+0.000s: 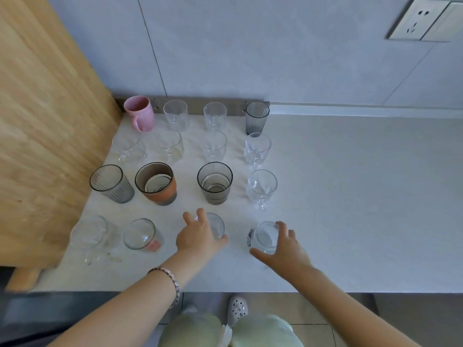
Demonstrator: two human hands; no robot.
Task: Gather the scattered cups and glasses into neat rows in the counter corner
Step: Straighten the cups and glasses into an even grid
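Cups and glasses stand in rows in the counter corner. A pink mug (pixel 140 113) heads the back row, with clear glasses and a dark ribbed glass (pixel 256 117) beside it. The third row holds a grey ribbed glass (pixel 111 183), a brown-orange cup (pixel 155 184), a smoky glass (pixel 215 182) and a clear handled cup (pixel 261 188). In the front row my left hand (pixel 198 237) grips a clear glass (pixel 216 225). My right hand (pixel 284 246) grips another clear glass (pixel 265 237) from the right. Two more clear glasses (pixel 140 234) stand to the left.
A wooden panel (pixel 42 121) walls the corner on the left. The grey tiled wall (pixel 250 46) carries a socket (pixel 421 20) at the upper right. The white counter (pixel 363 196) stretches right of the rows; its front edge runs just below my wrists.
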